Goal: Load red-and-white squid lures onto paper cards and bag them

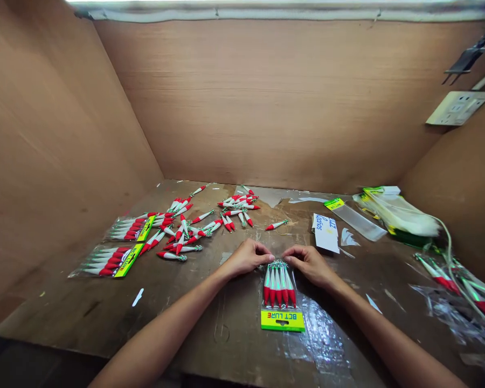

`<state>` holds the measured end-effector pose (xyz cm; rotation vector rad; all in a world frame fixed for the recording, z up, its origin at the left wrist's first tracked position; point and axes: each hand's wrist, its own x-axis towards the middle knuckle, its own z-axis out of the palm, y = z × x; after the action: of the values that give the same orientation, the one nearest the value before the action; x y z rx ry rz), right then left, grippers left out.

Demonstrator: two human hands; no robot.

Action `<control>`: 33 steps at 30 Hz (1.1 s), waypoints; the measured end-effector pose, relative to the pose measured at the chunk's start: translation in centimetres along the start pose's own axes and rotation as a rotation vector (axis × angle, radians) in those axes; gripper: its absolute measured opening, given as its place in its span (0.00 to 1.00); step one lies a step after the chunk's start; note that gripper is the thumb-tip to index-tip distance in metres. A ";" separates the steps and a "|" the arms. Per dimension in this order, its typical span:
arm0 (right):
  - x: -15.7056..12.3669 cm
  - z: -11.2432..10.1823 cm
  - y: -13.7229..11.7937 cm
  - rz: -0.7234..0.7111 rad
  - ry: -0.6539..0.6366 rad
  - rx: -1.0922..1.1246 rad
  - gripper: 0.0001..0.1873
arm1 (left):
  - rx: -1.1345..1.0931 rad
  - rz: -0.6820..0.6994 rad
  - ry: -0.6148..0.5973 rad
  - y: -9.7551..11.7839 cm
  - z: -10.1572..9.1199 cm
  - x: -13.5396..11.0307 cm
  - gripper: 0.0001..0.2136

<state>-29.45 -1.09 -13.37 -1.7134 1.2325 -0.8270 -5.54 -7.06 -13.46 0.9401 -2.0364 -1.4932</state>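
Note:
A clear packet of fishing lures (280,285) lies flat in front of me. Its red-and-white lures sit side by side, red ends toward me, and its yellow-green header card (282,320) faces me upside down. My left hand (249,258) pinches the far left corner of the packet with thumb and forefinger. At the far right corner, my right hand (308,263) makes a similar pinch. Between the fingertips are the lures' green hook ends; the bag's edge there is too small to make out clearly.
Loose lures (181,231) spread over the left-centre of the worktable (178,307). Two filled packets (129,260) lie at far left. To the right are a handwritten white card (326,233), an empty bag (358,218), a stack of bags (400,213) and more lures (440,275). Wooden walls enclose the table.

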 end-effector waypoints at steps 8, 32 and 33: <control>-0.2 0.1 -0.1 -0.266 0.064 -0.283 0.07 | 0.147 0.088 -0.019 0.8 -0.7 0.2 0.16; -3.2 -1.9 0.8 -0.670 -0.142 -0.759 0.29 | 0.955 0.386 0.018 1.4 3.5 -6.9 0.40; -3.6 -2.3 0.5 -0.684 -0.189 -0.801 0.30 | 0.967 0.385 -0.003 1.6 3.4 -7.3 0.44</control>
<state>-32.75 1.72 -13.03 -2.8835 0.8839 -0.5299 -3.39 0.81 -12.72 0.7583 -2.7601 -0.2555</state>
